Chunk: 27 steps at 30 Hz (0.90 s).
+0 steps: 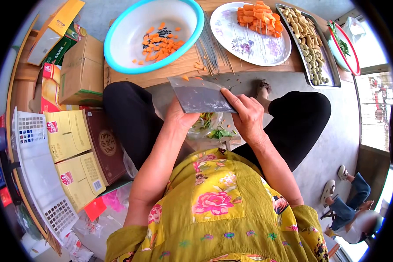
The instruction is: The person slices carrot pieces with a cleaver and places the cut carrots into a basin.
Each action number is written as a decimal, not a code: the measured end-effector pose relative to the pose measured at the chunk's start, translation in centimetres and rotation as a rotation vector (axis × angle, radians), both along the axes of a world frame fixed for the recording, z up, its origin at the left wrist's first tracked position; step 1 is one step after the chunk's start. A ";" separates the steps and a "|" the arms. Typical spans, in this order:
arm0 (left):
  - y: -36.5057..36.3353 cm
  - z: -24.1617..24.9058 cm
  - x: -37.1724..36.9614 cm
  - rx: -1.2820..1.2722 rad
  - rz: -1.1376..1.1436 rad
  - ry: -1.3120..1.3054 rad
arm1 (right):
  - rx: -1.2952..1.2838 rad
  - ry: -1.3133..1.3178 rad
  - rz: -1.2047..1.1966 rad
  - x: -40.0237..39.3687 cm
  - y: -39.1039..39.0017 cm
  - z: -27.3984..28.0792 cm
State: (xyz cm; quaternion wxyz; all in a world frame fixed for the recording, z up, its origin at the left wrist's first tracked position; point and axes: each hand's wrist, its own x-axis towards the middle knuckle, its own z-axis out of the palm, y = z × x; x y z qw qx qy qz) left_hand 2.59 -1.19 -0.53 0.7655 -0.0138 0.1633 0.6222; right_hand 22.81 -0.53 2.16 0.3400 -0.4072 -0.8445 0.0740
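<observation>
Both hands are on the blade here: one broad, flat metal blade [201,97], held over the lap between the knees, just short of the tabletop [126,77]. The right hand [249,115] closes on its right end, a digit laid along the face; any handle is hidden. The left hand [179,114] supports it from below, fingers out of sight, so how tightly they close I can't tell.

Doing this well, I'd say, means a firm right-hand hold, the face level, left fingertips kept flat beneath and clear of the sharp edge, any rubbing going away from that edge, slow and light.

Now the count! Two hands, one blade. One blue-rimmed basin [122,35], one oval plate [222,26], one metal tray [334,81], one red-rimmed bowl [356,63]. Orange pieces [161,48] scatter through the basin, orange slices [257,19] heap on the plate, thin sticks [212,50] bunch between: all too crowded for an honest number. The tray carries two kinds, tubes [299,22] and green rounds [315,70], both overlapping too much to count.
</observation>
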 end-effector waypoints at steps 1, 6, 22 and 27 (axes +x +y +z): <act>0.0 -0.3 -0.2 0.049 -0.044 -0.035 | 0.013 -0.012 0.010 0.0 0.0 0.1; -0.5 0.8 -0.1 0.104 -0.044 -0.014 | 0.033 -0.037 0.034 -0.2 0.0 0.2; -0.4 0.4 -0.2 0.021 -0.016 -0.111 | 0.038 -0.068 0.002 0.2 0.2 -0.2; -0.1 1.9 -0.3 0.033 -0.082 0.024 | -0.024 -0.087 -0.045 1.2 0.1 -1.1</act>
